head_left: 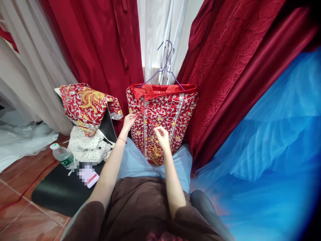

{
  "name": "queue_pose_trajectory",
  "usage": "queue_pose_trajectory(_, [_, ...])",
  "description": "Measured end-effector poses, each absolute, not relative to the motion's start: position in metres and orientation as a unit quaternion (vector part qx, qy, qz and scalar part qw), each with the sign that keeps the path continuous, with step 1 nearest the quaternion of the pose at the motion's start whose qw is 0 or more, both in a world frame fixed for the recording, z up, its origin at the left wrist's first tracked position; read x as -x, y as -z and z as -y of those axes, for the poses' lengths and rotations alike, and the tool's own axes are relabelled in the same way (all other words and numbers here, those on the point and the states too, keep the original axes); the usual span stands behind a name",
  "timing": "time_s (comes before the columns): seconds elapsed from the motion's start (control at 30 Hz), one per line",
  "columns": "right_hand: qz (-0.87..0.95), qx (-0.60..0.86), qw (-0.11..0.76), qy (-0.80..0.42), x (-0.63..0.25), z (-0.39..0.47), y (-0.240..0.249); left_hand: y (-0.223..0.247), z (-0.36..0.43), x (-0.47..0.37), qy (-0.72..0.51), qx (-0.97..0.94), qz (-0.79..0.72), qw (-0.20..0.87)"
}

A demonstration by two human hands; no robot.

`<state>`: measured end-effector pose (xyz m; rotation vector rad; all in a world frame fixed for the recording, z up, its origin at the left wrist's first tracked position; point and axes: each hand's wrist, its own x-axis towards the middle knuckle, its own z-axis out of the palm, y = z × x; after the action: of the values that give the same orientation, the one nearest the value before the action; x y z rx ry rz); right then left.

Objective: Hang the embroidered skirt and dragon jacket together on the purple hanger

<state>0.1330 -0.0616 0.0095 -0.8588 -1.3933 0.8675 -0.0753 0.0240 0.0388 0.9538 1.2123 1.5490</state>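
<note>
A red skirt [160,117] with silver and gold embroidery hangs in front of me from a purple wire hanger [166,67], its lower part resting over my lap. A thin red cord [142,108] is looped near its waistband at the left. My left hand [129,121] pinches one end of this cord beside the skirt's left edge. The other end runs down to the right, into the closed fingertips of my right hand [162,135], in front of the skirt's middle.
Left of me a black chair [57,190] holds a matching embroidered garment [87,103], a dotted white cloth [84,145], a water bottle [62,154] and a pink item [92,179]. Red curtains [95,43] hang behind; blue tulle [271,150] spreads at right.
</note>
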Motion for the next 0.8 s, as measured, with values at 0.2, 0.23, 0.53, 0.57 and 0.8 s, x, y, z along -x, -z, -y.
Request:
queue_pose_trajectory(0.2, [0.619,0.385,0.586,-0.355,-0.131,0.061,-0.006,-0.011,-0.02,0.092,-0.567,-0.367,-0.536,0.507])
queue_pose_trajectory(0.23, [0.628,0.385,0.578,-0.35,-0.129,0.061,-0.005,-0.008,-0.021,0.091,-0.574,-0.359,-0.538,0.503])
queue_pose_trajectory(0.53, [0.641,0.382,0.564,-0.354,-0.128,0.064,-0.007,-0.023,-0.028,0.086,-0.7,-0.198,-0.332,0.601])
queue_pose_trajectory(0.57, [0.642,0.38,0.564,-0.355,-0.128,0.064,-0.008,-0.025,-0.027,0.086,-0.715,-0.195,-0.305,0.598])
queue_pose_trajectory(0.8, [0.629,0.371,0.578,-0.365,-0.136,0.063,-0.009,-0.022,-0.024,0.085,-0.649,-0.307,-0.351,0.602])
